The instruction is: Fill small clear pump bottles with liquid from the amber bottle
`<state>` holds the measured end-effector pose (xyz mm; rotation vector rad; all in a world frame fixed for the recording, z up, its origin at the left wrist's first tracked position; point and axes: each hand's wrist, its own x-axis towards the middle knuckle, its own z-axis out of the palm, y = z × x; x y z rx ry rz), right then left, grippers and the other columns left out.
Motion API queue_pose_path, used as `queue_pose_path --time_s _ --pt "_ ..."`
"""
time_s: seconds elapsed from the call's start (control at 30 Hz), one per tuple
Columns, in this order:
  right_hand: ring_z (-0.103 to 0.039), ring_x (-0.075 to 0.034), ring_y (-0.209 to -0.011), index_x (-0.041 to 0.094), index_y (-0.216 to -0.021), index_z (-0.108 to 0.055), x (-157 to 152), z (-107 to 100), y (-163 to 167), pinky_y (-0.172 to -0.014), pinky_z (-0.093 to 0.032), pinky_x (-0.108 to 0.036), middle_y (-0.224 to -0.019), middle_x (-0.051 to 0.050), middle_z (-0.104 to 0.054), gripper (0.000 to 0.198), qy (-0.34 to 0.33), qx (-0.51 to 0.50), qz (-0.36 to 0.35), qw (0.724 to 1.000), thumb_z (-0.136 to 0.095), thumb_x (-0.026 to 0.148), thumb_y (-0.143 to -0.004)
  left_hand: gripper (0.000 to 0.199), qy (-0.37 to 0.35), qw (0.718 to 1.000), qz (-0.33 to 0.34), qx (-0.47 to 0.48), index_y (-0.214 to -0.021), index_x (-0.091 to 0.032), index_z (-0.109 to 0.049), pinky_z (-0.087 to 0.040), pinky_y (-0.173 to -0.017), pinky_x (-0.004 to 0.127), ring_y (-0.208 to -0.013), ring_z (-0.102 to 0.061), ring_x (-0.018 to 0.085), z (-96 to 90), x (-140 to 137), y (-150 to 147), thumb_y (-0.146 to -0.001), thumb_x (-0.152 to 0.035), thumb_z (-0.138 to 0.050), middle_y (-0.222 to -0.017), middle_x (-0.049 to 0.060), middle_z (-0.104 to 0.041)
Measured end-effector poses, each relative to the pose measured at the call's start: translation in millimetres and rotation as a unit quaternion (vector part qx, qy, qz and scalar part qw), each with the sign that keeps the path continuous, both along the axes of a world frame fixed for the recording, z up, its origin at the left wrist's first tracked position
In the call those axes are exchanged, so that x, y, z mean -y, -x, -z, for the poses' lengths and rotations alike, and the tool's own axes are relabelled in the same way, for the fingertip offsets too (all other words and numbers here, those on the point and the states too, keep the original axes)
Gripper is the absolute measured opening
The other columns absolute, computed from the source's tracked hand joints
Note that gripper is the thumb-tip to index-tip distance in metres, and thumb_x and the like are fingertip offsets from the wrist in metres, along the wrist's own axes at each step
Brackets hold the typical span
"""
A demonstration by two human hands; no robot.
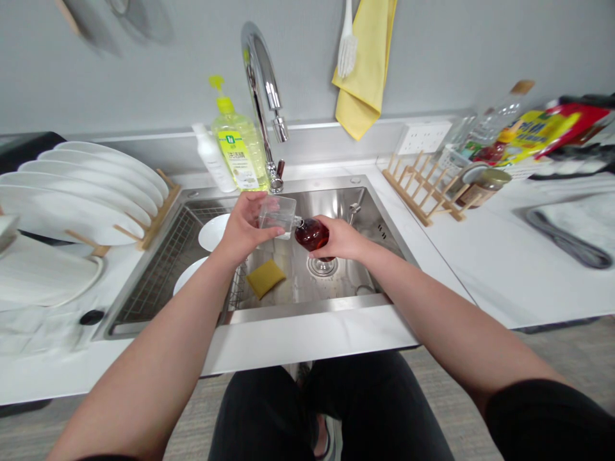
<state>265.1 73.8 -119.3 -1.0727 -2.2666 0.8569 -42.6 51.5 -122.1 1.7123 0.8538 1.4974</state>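
— Holding what over the sink (307, 308)?
— Gripping a clear container (279, 211) with the left hand (246, 225), clasping a dark red bottle (310, 237) with the right hand (342, 238), neck-end toward the container.
— Spotting what besides?
— Seeing a yellow sponge (266, 279) inside the sink, a soap bottle (240, 150) at the sink's back edge.

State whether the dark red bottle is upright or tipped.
Tipped: the dark red bottle lies over in the right hand, its neck pointing sideways toward the clear container in the left hand.
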Motion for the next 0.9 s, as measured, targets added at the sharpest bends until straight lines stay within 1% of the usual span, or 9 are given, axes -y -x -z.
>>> queue_pose_path --time_s 0.13,0.33,0.53,0.63,0.9 --pt "-0.084 -0.036 -0.116 0.028 -0.134 -0.076 0.5 -1.0 0.2 -0.1 -0.066 -0.046 -0.124 -0.005 -0.088 0.076 0.0 0.002 0.002 1.0 -0.11 0.04 -0.066 0.096 -0.003 1.0 0.005 -0.002 -0.141 -0.031 -0.057 -0.07 -0.096 0.042 -0.13 -0.08 0.031 -0.5 0.3 -0.1 -0.067 -0.042 -0.117 -0.144 0.011 -0.077" --pt "-0.084 -0.036 -0.115 0.028 -0.135 -0.077 1.8 -2.9 0.4 -0.101 -0.065 -0.047 -0.124 -0.005 -0.088 0.076 0.003 0.003 0.001 1.0 -0.109 0.038 -0.067 0.096 -0.007 1.0 0.008 0.0 -0.14 -0.031 -0.058 -0.069 -0.096 0.041 -0.13 -0.079 0.031 -1.6 0.0 -0.6 -0.066 -0.041 -0.117 -0.142 0.01 -0.077" --pt "-0.084 -0.036 -0.114 0.028 -0.134 -0.077 0.9 -1.2 0.4 -0.1 -0.065 -0.048 -0.123 -0.005 -0.088 0.076 0.004 0.0 -0.002 1.0 -0.11 0.038 -0.066 0.096 0.0 1.0 -0.002 0.003 -0.139 -0.031 -0.059 -0.069 -0.092 0.038 -0.127 -0.08 0.029 -2.8 0.9 -1.9 -0.064 -0.04 -0.118 -0.141 0.01 -0.078" --pt "-0.084 -0.036 -0.116 0.028 -0.133 -0.077 0.9 -1.1 0.5 -0.101 -0.065 -0.047 -0.123 -0.005 -0.088 0.075 -0.001 0.003 -0.002 1.0 -0.11 0.038 -0.067 0.096 -0.003 1.0 0.002 0.006 -0.139 -0.031 -0.059 -0.069 -0.093 0.039 -0.126 -0.08 0.029 -2.9 1.0 -2.1 -0.064 -0.04 -0.118 -0.141 0.01 -0.078" --pt "-0.085 -0.035 -0.114 0.027 -0.134 -0.076 2.0 -1.3 0.8 -0.099 -0.064 -0.046 -0.122 -0.005 -0.089 0.076 0.0 0.002 -0.002 1.0 -0.11 0.038 -0.067 0.097 -0.013 1.0 -0.012 -0.005 -0.139 -0.031 -0.06 -0.069 -0.092 0.04 -0.125 -0.081 0.03 -2.4 0.7 -2.5 -0.063 -0.046 -0.117 -0.14 0.01 -0.078"
